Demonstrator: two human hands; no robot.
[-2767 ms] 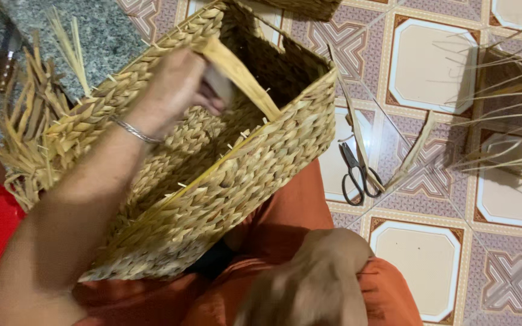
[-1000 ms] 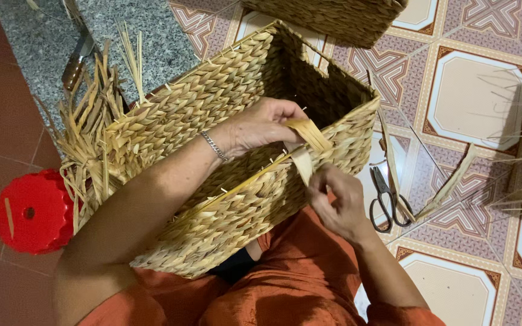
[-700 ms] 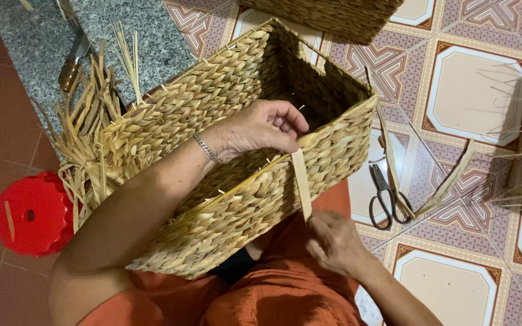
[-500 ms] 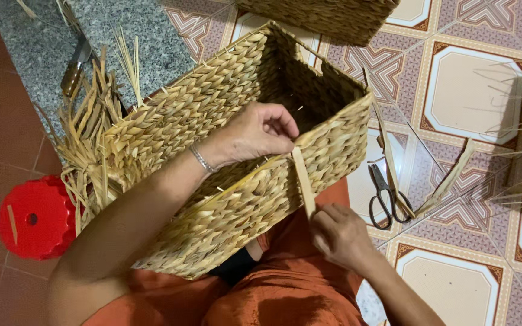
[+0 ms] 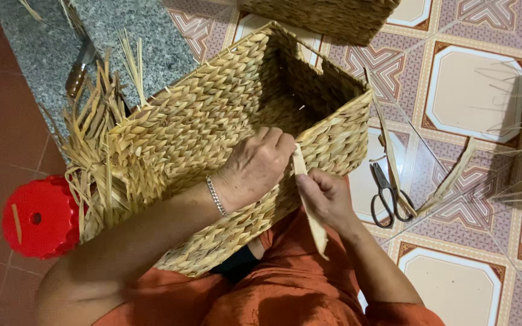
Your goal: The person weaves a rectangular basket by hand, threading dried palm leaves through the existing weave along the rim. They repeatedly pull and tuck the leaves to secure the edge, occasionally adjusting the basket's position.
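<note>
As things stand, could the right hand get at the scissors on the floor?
Probably yes: the scissors lie uncovered on the tiles just beside the right hand, but it would first have to release the strip.

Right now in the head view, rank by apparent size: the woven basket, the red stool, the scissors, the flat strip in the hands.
1. Woven basket, largest by far.
2. Red stool.
3. Scissors and flat strip: similar length. The strip is partly hidden by the hands and nearer the camera, so I won't rank them.

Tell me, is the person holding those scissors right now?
No, the scissors lie on the tiled floor, while the right hand pinches a flat straw strip.
</note>
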